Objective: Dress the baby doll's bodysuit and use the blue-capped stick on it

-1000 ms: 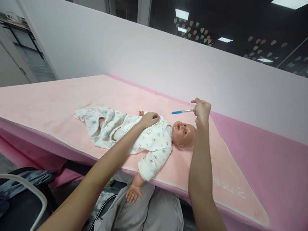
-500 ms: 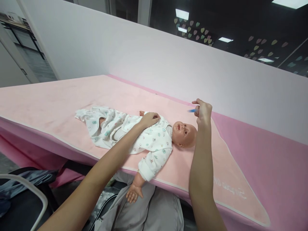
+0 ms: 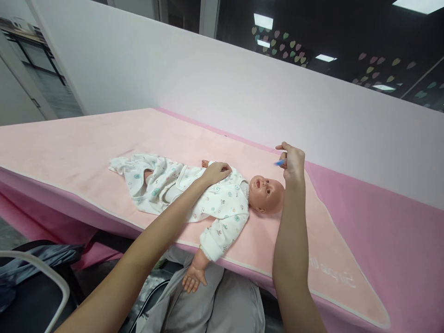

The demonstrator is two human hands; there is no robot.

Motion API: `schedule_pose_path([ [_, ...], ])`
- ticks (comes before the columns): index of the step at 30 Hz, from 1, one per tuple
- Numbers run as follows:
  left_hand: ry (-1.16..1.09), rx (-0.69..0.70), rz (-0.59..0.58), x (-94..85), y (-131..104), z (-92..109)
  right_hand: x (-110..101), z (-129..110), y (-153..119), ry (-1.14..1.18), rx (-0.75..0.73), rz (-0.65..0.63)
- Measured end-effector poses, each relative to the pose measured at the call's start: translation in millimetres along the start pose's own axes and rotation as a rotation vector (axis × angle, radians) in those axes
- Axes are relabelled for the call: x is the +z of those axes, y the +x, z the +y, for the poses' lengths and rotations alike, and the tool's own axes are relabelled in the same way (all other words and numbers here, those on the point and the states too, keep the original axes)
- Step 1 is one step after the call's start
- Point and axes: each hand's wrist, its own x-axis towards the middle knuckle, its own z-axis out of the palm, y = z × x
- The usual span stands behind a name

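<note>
On its back across the table lies a baby doll (image 3: 222, 203) in a white printed outfit, its bald head (image 3: 266, 194) to the right. One doll arm (image 3: 196, 273) hangs over the near edge above my lap. My left hand (image 3: 217, 173) rests on the doll's chest, fingers loosely laid on the cloth and holding nothing visible. Raised above and beyond the doll's head, my right hand (image 3: 293, 162) is closed on a small blue object (image 3: 280, 163). It is blurred, and most of it is hidden by the fingers.
A pale pink mat (image 3: 93, 138) with white lettering at its near right covers the pink table (image 3: 398, 240). Behind rises a white partition (image 3: 208, 78) below dark glass with heart stickers. A black chair (image 3: 38, 296) with cloth on it stands at lower left.
The blue object in my right hand has tilted, its free tip now lower and closer to the fingers. My left hand and the doll have stayed in place.
</note>
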Motion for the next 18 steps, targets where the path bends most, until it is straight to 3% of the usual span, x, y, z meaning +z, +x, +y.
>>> schedule_pose_path([
  [4, -0.002, 0.006, 0.007, 0.2, -0.2, 0.4, 0.2, -2.1, -2.4, 0.052, 0.04, 0.04],
  [12, -0.004, 0.011, 0.003, 0.0, 0.2, -0.1, -1.1, 0.5, 0.3, 0.002, -0.046, 0.146],
  [16, 0.001, 0.006, 0.013, 0.0, 0.3, 0.0, -0.7, 0.9, -0.8, -0.028, -0.041, 0.093],
  [18, 0.002, 0.001, 0.008, 0.2, 0.3, 0.1, 0.1, 0.1, -2.5, -0.058, -0.056, 0.132],
])
